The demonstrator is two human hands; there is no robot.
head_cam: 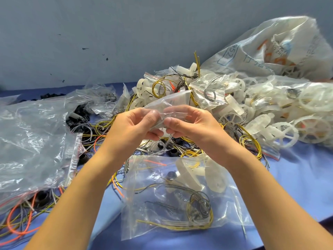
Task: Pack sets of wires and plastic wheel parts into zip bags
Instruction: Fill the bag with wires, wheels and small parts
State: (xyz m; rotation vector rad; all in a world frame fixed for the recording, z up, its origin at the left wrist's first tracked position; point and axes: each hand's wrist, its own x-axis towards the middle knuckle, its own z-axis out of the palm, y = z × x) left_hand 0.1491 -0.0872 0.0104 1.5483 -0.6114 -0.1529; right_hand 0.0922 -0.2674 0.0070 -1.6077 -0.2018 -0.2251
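My left hand (134, 126) and my right hand (191, 127) both pinch a small clear zip bag (169, 103) held up above the middle of the table. A thin grey wire hangs from the bag's lower edge between my thumbs. Below my wrists lies a packed zip bag (180, 195) holding yellow and grey wires, a black part and white plastic wheel parts. Loose yellow, grey and orange wires (100, 127) lie spread under my hands. A heap of white plastic wheels (288, 130) sits to the right.
A stack of empty clear zip bags (32, 141) covers the left of the blue table (297, 177). Several packed bags (207, 87) pile at the back centre. A large white woven sack (279, 49) leans against the grey wall at the right. Black parts (77, 114) lie centre-left.
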